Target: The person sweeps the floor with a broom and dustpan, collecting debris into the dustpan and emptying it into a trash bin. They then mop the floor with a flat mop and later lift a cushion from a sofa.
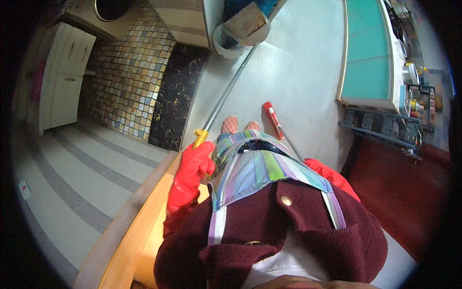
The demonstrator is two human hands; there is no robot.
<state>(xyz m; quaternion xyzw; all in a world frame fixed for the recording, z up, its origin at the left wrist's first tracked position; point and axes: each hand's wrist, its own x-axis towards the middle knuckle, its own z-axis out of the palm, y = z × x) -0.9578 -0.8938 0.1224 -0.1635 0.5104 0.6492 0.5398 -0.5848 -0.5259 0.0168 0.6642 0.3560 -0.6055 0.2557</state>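
My left hand point(193, 160), in a red rubber glove, grips the yellow handle point(200, 136) of a long metal pole point(231, 86). The pole slants away to a pale, stained pan point(247, 23), apparently a dustpan, tilted over a whitish bin point(228, 46). How far the pan reaches into the bin is unclear. My right hand point(330, 175), gloved in red too, is closed around the thin pole point(293, 144) of a small broom; my apron and sleeve partly hide its fingers. The red-and-white broom head point(273, 119) rests on the floor, right of my slippers.
Grey floor point(299, 68) stretches ahead. At right stands a counter with teal doors point(368, 54), bearing pots and jars, beside a dark metal rack point(382, 130). A wooden door frame point(144, 224) is close at left. Beyond a black threshold point(177, 94) lies mosaic tile.
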